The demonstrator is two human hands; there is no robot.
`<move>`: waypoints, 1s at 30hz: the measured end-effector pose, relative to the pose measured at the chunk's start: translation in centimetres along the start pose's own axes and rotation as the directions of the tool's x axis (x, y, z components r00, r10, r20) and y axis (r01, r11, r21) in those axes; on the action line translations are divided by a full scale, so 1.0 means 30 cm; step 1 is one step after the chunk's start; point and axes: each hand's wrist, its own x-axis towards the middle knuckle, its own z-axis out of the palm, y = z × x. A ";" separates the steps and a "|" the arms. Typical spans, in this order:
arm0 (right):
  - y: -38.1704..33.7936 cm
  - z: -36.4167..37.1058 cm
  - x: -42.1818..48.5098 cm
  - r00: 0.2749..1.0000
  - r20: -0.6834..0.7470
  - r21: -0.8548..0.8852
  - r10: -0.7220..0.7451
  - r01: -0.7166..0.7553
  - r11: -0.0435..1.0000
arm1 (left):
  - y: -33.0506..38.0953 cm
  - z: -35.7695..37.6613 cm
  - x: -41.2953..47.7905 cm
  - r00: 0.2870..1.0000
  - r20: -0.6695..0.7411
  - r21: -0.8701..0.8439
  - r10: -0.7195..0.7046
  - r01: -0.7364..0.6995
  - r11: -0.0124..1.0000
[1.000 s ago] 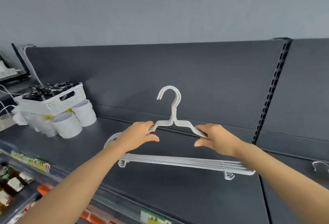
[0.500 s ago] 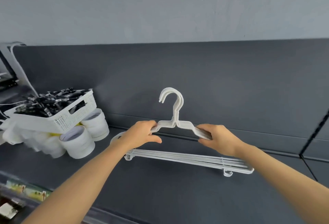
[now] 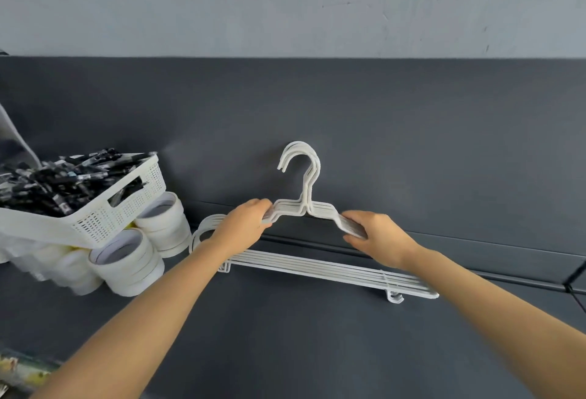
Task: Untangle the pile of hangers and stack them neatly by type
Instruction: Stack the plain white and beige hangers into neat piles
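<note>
A stack of several white plastic hangers (image 3: 306, 205) stands upright on the dark grey shelf (image 3: 301, 335), hooks up and aligned, close to the shelf's back panel. My left hand (image 3: 245, 224) grips the left shoulder of the stack. My right hand (image 3: 377, 237) grips the right shoulder. The bottom bars (image 3: 317, 267) run slanted between my forearms, with a small clip hook near the right end. Behind my left wrist a white curved hanger part (image 3: 203, 229) sticks out.
A white perforated basket (image 3: 120, 211) full of black items sits at the left on several white tape rolls (image 3: 126, 264). The grey back panel (image 3: 412, 145) rises behind the hangers. A black bracket (image 3: 570, 284) shows at the far right edge.
The view has shifted right and closer, so the basket and rolls loom larger at the left. Both hands keep their grip on the hanger stack, which sits nearer the back panel.
</note>
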 end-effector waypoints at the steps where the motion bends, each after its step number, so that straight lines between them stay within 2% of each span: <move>1: -0.001 0.008 0.001 1.000 -0.001 -0.029 -0.005 0.005 1.000 | -0.007 0.008 -0.005 1.000 -0.012 0.004 0.016 -0.016 1.000; 5: -0.002 0.032 0.002 0.999 0.033 -0.208 0.021 -0.013 0.978 | -0.022 0.031 -0.014 0.996 -0.050 0.024 0.071 -0.070 0.997; 10: -0.019 0.052 -0.006 0.992 0.087 -0.356 0.094 -0.058 0.933 | -0.022 0.036 -0.013 0.996 -0.050 0.186 0.076 -0.065 0.980; 13: -0.026 0.050 -0.031 0.998 -0.002 -0.425 0.067 -0.062 0.903 | -0.019 0.030 -0.033 0.996 -0.074 0.170 0.043 -0.029 0.985; 15: -0.031 0.048 -0.040 0.998 -0.050 -0.439 0.039 -0.057 0.897 | -0.015 0.028 -0.047 0.997 -0.077 0.109 0.028 -0.020 0.994; 19: -0.045 0.078 -0.037 0.998 0.000 -0.373 0.061 -0.056 0.926 | -0.006 0.031 -0.057 1.000 -0.021 0.077 0.004 -0.003 0.997; 25: -0.044 0.089 -0.029 0.997 -0.014 -0.391 0.076 -0.075 0.917 | 0.008 0.017 -0.056 1.000 0.019 0.139 0.018 -0.020 0.990; 30: -0.054 0.092 -0.044 0.998 -0.056 -0.448 0.034 -0.056 0.892 | 0.053 0.017 -0.065 0.999 -0.033 0.121 0.021 -0.017 0.992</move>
